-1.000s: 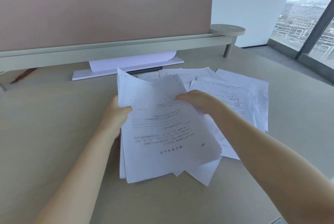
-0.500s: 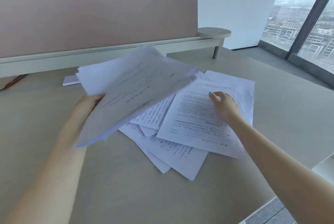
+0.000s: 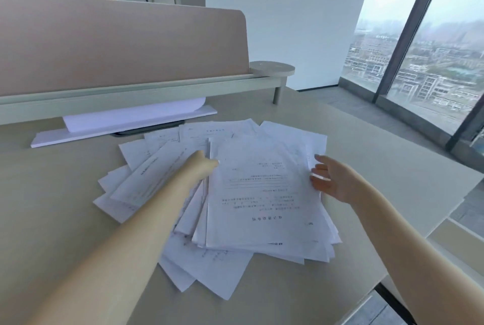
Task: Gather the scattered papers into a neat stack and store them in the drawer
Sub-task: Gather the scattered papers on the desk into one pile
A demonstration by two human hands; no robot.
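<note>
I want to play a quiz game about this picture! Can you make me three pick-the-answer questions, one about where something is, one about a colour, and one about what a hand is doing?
1. Where is the round little shelf?
A. At the right end of the divider
B. On the papers
C. On the floor

2. What colour is the desk divider?
A. Green
B. Dusty pink
C. Black

3. What is the right hand doing?
A. Making a fist
B. Holding a pen
C. Fingers spread open beside the paper pile

Answers: 1 A, it sits where the divider's rail ends. 2 B, the panel looks pinkish. 3 C, its fingers are straight at the pile's right edge.
</note>
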